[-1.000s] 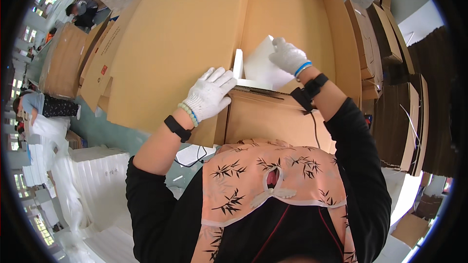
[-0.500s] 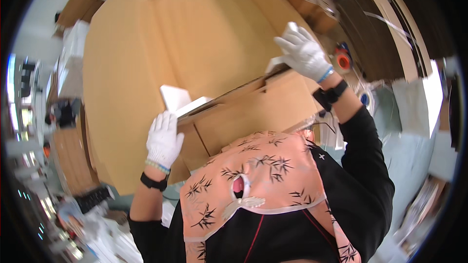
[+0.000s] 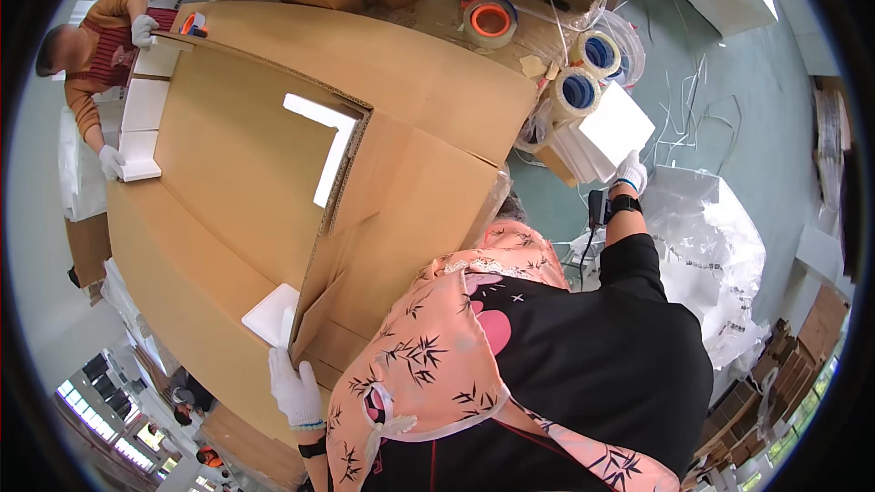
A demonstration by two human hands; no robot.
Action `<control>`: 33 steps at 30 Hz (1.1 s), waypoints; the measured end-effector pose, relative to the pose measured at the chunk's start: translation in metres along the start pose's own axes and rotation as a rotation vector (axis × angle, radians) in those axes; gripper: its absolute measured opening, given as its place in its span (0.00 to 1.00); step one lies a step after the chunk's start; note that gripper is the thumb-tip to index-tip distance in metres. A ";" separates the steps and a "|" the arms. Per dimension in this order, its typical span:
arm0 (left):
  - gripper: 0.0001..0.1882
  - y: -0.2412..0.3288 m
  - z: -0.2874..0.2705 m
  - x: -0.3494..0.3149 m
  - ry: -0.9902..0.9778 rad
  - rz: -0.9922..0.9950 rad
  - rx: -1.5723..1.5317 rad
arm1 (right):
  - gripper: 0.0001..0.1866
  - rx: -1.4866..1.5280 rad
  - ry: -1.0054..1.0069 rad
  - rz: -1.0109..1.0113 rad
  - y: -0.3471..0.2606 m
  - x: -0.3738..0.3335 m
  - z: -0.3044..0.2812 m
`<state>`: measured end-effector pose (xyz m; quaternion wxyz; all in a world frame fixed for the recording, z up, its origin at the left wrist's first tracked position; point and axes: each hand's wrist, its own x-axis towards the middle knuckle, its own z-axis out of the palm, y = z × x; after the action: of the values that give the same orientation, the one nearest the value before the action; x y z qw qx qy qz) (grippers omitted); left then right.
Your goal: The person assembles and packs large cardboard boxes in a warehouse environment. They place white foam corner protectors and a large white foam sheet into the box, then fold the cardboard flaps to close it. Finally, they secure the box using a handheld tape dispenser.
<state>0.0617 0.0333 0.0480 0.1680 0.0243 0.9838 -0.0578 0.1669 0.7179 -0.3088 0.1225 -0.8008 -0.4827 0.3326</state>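
A large brown cardboard carton (image 3: 228,191) lies open before me, with white L-shaped foam pieces along its inside edges. My left hand (image 3: 295,392), in a white glove, rests at the carton's near edge, fingers stretched out beside a white foam corner piece (image 3: 271,314). Out to the right, my gloved right hand (image 3: 631,173) is at the lower corner of a white foam board (image 3: 617,130), its fingers closed on that edge; the fingertips are partly hidden. More white boards stand stacked under it. Another foam corner (image 3: 333,150) sits at the carton's right inner corner.
A co-worker in a red apron (image 3: 109,50) has both gloved hands at the carton's far left edge. Tape rolls (image 3: 577,91) and an orange-cored tape dispenser (image 3: 489,20) lie beyond the carton. Clear plastic sheeting (image 3: 706,255) bulges at the right, and straps litter the floor.
My view has turned to the right. My right hand has left the carton's edge and reached out to the white foam boards. My left hand stays by the near foam corner.
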 end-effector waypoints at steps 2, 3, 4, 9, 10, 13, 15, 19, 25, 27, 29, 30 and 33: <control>0.29 0.005 -0.004 0.004 -0.047 -0.027 -0.024 | 0.40 -0.131 -0.188 -0.036 0.012 0.029 0.016; 0.29 0.003 -0.001 0.001 -0.034 -0.032 -0.013 | 0.39 -0.176 -0.119 -0.056 0.008 0.019 0.016; 0.29 -0.001 0.004 -0.002 -0.022 -0.036 -0.001 | 0.38 -0.222 -0.049 -0.076 0.004 0.007 0.017; 0.28 -0.001 0.007 -0.005 0.048 -0.024 0.003 | 0.26 0.159 0.046 -0.001 0.013 -0.006 0.008; 0.28 -0.001 0.006 -0.003 0.055 -0.014 0.014 | 0.23 0.183 0.036 0.012 0.023 0.010 0.009; 0.28 0.002 0.006 -0.006 0.055 0.002 0.009 | 0.19 0.076 -0.213 -0.200 0.061 0.091 -0.003; 0.27 -0.002 0.018 -0.006 0.047 -0.010 -0.050 | 0.15 0.180 -0.451 -0.387 0.067 0.144 -0.036; 0.27 0.012 0.012 0.003 0.066 -0.036 -0.079 | 0.14 1.100 -0.743 -0.055 0.008 0.083 -0.069; 0.28 -0.001 0.053 0.025 0.203 0.025 -0.141 | 0.27 0.869 -1.118 -0.778 -0.171 -0.166 -0.115; 0.28 -0.003 0.062 0.031 0.251 0.051 -0.135 | 0.26 0.844 -1.215 -0.869 -0.205 -0.260 -0.107; 0.27 -0.004 0.078 0.037 0.321 0.073 -0.138 | 0.24 0.661 -1.279 -1.137 -0.225 -0.351 -0.085; 0.28 -0.007 0.084 0.039 0.339 0.092 -0.134 | 0.23 0.554 -1.236 -1.411 -0.230 -0.386 -0.065; 0.29 -0.004 0.085 0.047 0.350 0.073 -0.151 | 0.21 0.331 -1.041 -2.270 -0.233 -0.478 -0.014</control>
<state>0.0446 0.0203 -0.0470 -0.0022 0.0572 0.9980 0.0275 -0.1346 0.4285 0.0208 0.2332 0.3151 -0.8413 0.3724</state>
